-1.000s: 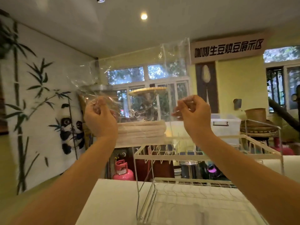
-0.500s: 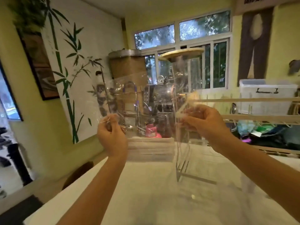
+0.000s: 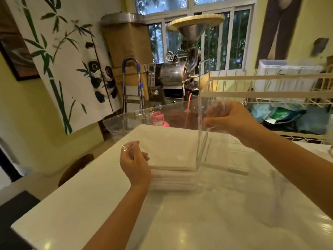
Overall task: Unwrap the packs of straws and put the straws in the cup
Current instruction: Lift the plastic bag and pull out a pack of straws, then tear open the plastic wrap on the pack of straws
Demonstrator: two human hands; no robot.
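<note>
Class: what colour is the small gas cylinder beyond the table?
Pink gas cylinder, head view, seen through the clear wrapper.

A clear, colourless plastic wrapper [image 3: 162, 116] is showing the room's colours through its glossy film. Inside it, a flat stack of white paper-sleeved straws [image 3: 173, 156] is lying pale against the glossy white table [image 3: 72, 204]. A white wall hanging painted with green bamboo and a black-and-white panda [image 3: 72, 56] is covering part of the yellow wall [image 3: 27, 114]. A small pink gas cylinder [image 3: 159, 120] is glowing through the film. A cream-white wire rack [image 3: 270, 94] is crossing the right side.
</note>
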